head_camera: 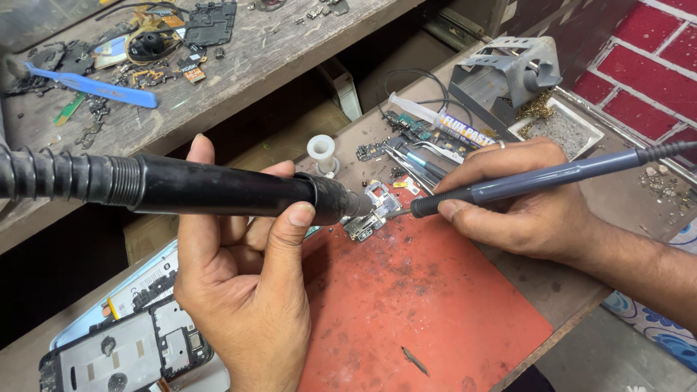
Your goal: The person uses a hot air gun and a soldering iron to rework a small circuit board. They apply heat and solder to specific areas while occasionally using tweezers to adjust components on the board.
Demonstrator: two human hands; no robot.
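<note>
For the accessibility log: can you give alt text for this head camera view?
Left hand grips a black hot-air wand, right hand a grey soldering iron; both tips meet at a small circuit board on a red mat. An opened phone lies lower left.

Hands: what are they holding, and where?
Left hand grips the black hot-air wand around its barrel; right hand holds the grey soldering iron near its front.

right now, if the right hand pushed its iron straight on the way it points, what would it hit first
Most likely the small circuit board on the red mat. The right hand aims the iron leftward at it, tip almost touching. The left hand's black nozzle sits just beyond; depth between them is unclear.
</note>
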